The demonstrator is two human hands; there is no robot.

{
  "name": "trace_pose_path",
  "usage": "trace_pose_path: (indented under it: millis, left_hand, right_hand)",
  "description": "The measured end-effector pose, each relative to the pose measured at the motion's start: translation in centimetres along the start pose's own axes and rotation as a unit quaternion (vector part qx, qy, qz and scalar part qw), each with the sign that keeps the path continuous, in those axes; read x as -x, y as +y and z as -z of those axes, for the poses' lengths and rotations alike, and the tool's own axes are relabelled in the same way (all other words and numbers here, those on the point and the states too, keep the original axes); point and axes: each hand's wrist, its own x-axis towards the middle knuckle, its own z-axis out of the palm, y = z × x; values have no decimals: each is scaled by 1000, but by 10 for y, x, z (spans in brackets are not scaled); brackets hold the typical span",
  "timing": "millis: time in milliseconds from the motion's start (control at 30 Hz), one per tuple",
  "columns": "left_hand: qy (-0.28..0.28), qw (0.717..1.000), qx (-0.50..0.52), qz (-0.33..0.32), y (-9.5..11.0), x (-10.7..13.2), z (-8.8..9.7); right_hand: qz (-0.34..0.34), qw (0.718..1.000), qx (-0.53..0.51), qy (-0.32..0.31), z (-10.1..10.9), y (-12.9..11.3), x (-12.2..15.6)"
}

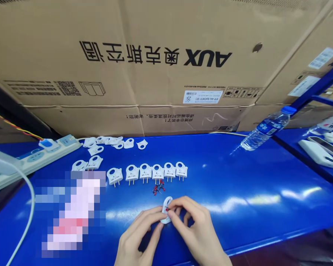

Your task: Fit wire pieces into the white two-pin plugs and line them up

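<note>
Near the front of the blue table, my left hand [143, 236] pinches a white plug housing [167, 220] with a ring-shaped opening at its top. My right hand [195, 225] closes thumb and forefinger on a small red-tipped part [167, 209] at the face of this housing. Whether that part sits inside it cannot be made out. Just beyond my hands lies a small pile of red and black wired parts [158, 188]. Behind the pile stands a row of similar white plug housings [145, 172], metal prongs pointing toward me.
White ring-shaped covers [129, 143] lie along the back, before a large cardboard box [155, 85]. A power strip [36, 157] with a white cable is at left, near a blurred-out patch. A water bottle [266, 129] leans at right, beside a white device [319, 153].
</note>
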Motion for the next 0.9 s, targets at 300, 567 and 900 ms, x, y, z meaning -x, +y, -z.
trace_pose_path:
  millis: [300,567,900]
  left_hand:
    - [20,997,-22,69,-4,3,-4]
    - [8,998,-30,55,-7,5,-6]
    - [-21,997,-39,60,-5,4,-5]
  right_hand:
    - [15,1000,17,-1,-1,4,1]
    - [13,1000,10,-12,-1,7,1]
    - [27,999,27,-11,3,2,3]
